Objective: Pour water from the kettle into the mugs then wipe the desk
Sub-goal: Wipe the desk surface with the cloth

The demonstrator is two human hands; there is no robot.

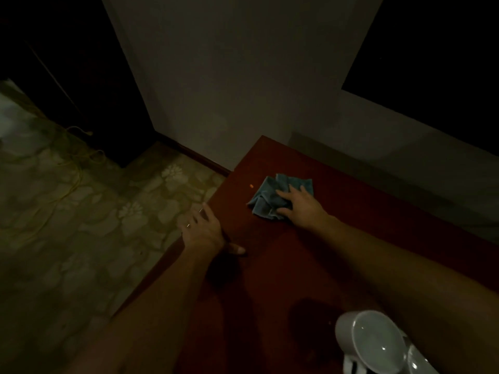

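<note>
A crumpled blue cloth (270, 195) lies on the dark red desk (337, 225) near its far left corner. My right hand (299, 205) presses flat on the cloth's right side, fingers spread over it. At the desk's left edge my left hand (205, 230) grips the rim, thumb on top and fingers over the side. A white mug (370, 341) stands at the bottom right, partly under my right forearm, with water in it. A second mug (417, 360) shows just behind it, cut off by the frame. The kettle is out of view.
A small orange speck (251, 186) sits on the desk left of the cloth. Grey walls meet behind the desk's far corner. Patterned flooring (81, 225) lies to the left, with a yellow cord (73, 160) trailing across it. The room is dim.
</note>
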